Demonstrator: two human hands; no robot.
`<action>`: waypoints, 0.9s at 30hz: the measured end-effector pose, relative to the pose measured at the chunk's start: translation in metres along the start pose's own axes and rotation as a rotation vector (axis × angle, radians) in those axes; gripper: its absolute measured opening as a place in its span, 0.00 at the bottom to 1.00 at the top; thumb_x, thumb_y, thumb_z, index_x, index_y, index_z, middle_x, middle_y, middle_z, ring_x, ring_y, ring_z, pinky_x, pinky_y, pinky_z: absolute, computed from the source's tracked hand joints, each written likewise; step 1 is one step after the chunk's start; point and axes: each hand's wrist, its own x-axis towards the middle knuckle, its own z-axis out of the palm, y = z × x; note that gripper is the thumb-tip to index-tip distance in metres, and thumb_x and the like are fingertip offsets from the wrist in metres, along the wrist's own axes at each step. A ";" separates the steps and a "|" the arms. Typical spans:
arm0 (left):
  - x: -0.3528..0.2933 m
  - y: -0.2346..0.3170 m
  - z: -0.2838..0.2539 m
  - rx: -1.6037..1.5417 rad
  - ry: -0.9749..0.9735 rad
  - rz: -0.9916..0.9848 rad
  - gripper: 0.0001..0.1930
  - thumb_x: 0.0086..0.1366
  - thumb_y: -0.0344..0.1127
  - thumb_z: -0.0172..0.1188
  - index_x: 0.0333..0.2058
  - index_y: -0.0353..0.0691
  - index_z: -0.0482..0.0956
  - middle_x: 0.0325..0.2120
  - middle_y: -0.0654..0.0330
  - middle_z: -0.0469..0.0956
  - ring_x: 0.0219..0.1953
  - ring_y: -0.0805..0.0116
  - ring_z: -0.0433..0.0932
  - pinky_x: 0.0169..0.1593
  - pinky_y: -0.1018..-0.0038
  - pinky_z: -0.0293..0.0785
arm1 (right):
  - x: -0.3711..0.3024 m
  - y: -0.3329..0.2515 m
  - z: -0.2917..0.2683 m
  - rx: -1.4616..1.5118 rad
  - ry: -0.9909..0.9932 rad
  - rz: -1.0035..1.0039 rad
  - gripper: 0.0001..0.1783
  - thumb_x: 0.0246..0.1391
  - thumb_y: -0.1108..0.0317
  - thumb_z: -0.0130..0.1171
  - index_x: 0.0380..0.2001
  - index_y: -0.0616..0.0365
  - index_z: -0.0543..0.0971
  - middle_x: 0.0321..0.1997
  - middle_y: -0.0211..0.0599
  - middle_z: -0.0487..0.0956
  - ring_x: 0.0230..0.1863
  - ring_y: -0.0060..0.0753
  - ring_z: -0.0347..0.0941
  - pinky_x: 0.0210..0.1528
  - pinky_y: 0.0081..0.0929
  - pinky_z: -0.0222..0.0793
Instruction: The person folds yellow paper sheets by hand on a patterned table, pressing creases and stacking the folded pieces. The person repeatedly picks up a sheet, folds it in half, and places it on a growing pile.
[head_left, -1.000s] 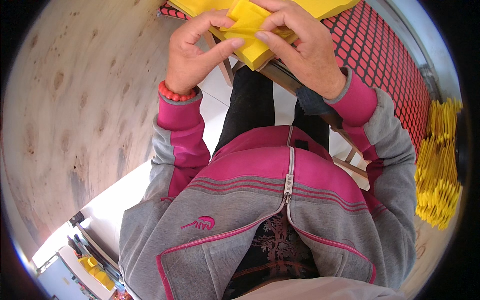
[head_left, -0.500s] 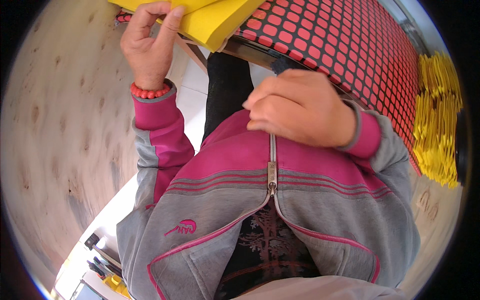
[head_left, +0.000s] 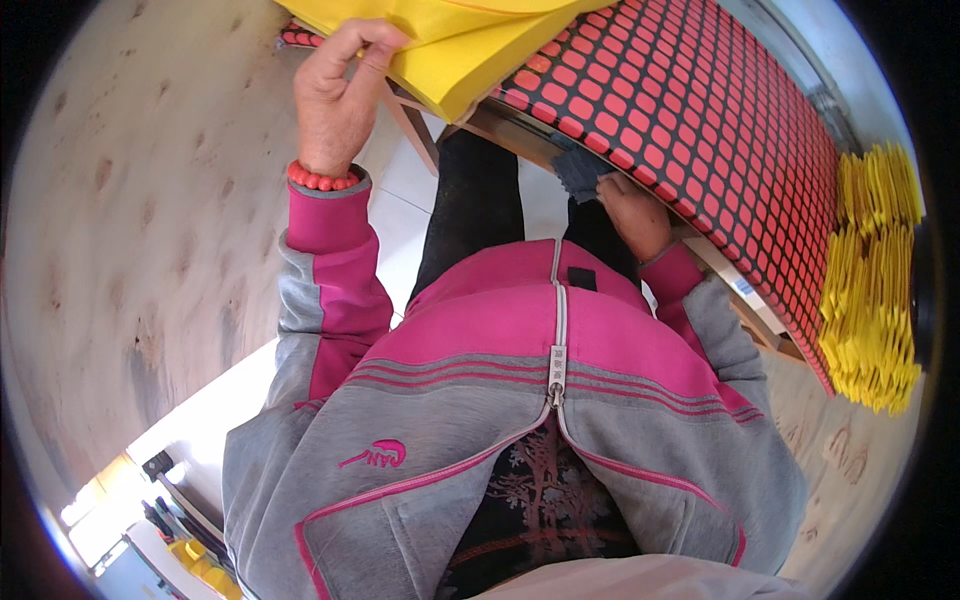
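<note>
My left hand [head_left: 345, 85] pinches the edge of a folded yellow felt-like piece [head_left: 470, 65] between thumb and fingers. That piece lies partly on the table and juts past its near left corner. Just below the table edge, my right hand [head_left: 635, 215] has its fingers curled at the side of a dark blue cloth [head_left: 580, 172], which hangs there over my lap. The fingertips meet the cloth's right edge and are partly hidden. A small black rectangle [head_left: 581, 279] shows on the front of my pink and grey jacket.
A red-and-black checked cover [head_left: 690, 100] lies over the table. At its right end stand stacked yellow folded pieces [head_left: 870, 280]. A wooden board surface [head_left: 150, 230] fills the left side. Below the table edge, at right, a white box-like thing [head_left: 750, 300] shows.
My right hand has dropped from in front of my chest to the dark blue cloth under the table edge. My left hand keeps its pinch; the view has shifted slightly.
</note>
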 end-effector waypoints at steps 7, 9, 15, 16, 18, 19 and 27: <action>0.009 0.011 -0.008 0.073 -0.214 0.088 0.08 0.69 0.23 0.59 0.42 0.37 0.85 0.38 0.61 0.83 0.43 0.70 0.81 0.48 0.77 0.74 | 0.012 -0.023 -0.032 0.087 -0.024 0.008 0.10 0.54 0.69 0.65 0.37 0.57 0.76 0.37 0.41 0.78 0.41 0.50 0.78 0.41 0.43 0.73; 0.010 0.010 -0.011 0.036 -0.228 0.018 0.08 0.69 0.24 0.59 0.43 0.38 0.85 0.39 0.62 0.83 0.42 0.71 0.81 0.48 0.78 0.74 | 0.016 -0.045 -0.060 0.144 -0.091 -0.049 0.11 0.53 0.66 0.66 0.34 0.57 0.76 0.37 0.41 0.79 0.40 0.48 0.79 0.40 0.43 0.74; 0.014 0.003 -0.018 -0.085 -0.277 -0.119 0.10 0.72 0.25 0.55 0.46 0.37 0.85 0.39 0.65 0.83 0.43 0.75 0.79 0.49 0.79 0.73 | 0.078 -0.093 -0.153 0.422 0.060 -0.348 0.12 0.49 0.66 0.70 0.35 0.53 0.78 0.35 0.34 0.78 0.35 0.41 0.79 0.37 0.32 0.76; 0.016 0.003 -0.021 -0.083 -0.306 -0.147 0.11 0.73 0.25 0.53 0.47 0.35 0.84 0.41 0.65 0.83 0.45 0.76 0.78 0.51 0.79 0.72 | 0.095 -0.096 -0.164 0.415 0.160 -0.433 0.10 0.49 0.70 0.70 0.35 0.56 0.79 0.40 0.36 0.80 0.38 0.41 0.80 0.38 0.31 0.77; 0.016 0.003 -0.024 -0.067 -0.342 -0.154 0.12 0.75 0.25 0.51 0.49 0.33 0.83 0.43 0.65 0.83 0.47 0.77 0.77 0.54 0.79 0.71 | 0.131 -0.100 -0.177 0.394 0.237 -0.522 0.09 0.50 0.73 0.69 0.36 0.58 0.81 0.46 0.38 0.83 0.41 0.41 0.82 0.40 0.30 0.78; 0.017 0.003 -0.025 -0.051 -0.352 -0.137 0.12 0.75 0.25 0.50 0.49 0.33 0.83 0.44 0.65 0.83 0.48 0.77 0.77 0.54 0.79 0.70 | 0.147 -0.101 -0.179 0.385 0.245 -0.539 0.10 0.50 0.73 0.69 0.37 0.57 0.82 0.46 0.37 0.83 0.41 0.40 0.82 0.40 0.30 0.78; 0.016 0.003 -0.031 -0.049 -0.389 -0.168 0.13 0.75 0.25 0.49 0.49 0.33 0.83 0.45 0.64 0.82 0.50 0.75 0.77 0.57 0.77 0.70 | 0.209 -0.105 -0.147 0.153 0.387 -0.698 0.06 0.53 0.68 0.62 0.36 0.53 0.79 0.37 0.29 0.79 0.38 0.36 0.79 0.38 0.32 0.76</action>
